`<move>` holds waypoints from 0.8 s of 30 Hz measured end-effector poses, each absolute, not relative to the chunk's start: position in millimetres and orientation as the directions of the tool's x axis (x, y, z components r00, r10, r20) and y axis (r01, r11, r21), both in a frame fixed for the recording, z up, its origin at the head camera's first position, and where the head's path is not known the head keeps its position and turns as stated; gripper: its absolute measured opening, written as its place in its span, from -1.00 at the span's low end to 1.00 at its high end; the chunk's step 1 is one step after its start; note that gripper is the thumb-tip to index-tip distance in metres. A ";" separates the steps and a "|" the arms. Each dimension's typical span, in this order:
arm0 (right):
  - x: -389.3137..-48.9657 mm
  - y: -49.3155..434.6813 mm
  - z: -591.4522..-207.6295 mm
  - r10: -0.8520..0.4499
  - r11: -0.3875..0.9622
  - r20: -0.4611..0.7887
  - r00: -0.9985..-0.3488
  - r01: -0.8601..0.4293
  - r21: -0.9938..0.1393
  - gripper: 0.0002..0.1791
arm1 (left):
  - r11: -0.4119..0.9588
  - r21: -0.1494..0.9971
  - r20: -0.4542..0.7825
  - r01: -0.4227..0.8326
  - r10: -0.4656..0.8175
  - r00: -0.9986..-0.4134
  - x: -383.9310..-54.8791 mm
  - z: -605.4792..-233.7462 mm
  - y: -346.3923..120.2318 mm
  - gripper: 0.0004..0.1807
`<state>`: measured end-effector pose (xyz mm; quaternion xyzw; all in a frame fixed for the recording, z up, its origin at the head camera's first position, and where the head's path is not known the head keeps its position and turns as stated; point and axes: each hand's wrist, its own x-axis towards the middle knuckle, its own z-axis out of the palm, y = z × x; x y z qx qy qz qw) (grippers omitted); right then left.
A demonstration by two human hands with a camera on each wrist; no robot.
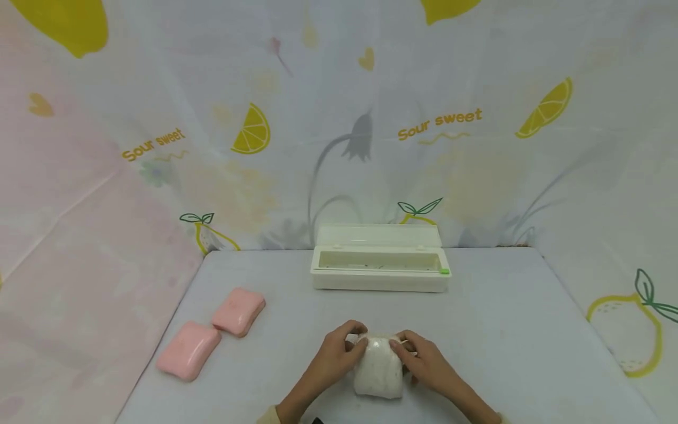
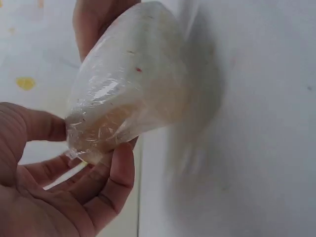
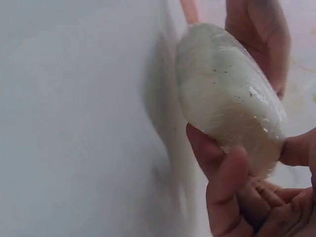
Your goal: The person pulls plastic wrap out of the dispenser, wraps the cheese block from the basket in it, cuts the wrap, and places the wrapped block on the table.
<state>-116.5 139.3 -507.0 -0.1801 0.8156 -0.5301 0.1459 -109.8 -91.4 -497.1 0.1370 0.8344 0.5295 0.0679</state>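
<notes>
A white, rounded block wrapped in clear cling film (image 1: 378, 368) is held close over the table near its front edge. My left hand (image 1: 339, 353) pinches its far left corner between thumb and curled fingers. On the far right corner, my right hand (image 1: 426, 362) grips the same way. In the left wrist view the film (image 2: 106, 94) is shiny and creased, with small dark and red specks under the thumb side. The right wrist view shows the wrapped block (image 3: 227, 84) tilted, with dark specks and fingers curled beneath its end.
A long white cling film dispenser box (image 1: 381, 282) stands at the back with its lid (image 1: 378, 235) raised and a green slider (image 1: 444, 271) at its right. Two pink pillow-shaped bars, one nearer (image 1: 188, 351) and one farther (image 1: 239, 312), lie at left. A lemon-print cloth (image 1: 339, 118) surrounds the table.
</notes>
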 end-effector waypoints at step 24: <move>-118.9 160.0 -506.3 -0.756 0.440 0.259 -0.602 -0.759 -0.480 -0.49 | 0.634 0.396 0.241 0.664 0.626 -0.742 -98.3 -509.1 -109.3 -0.69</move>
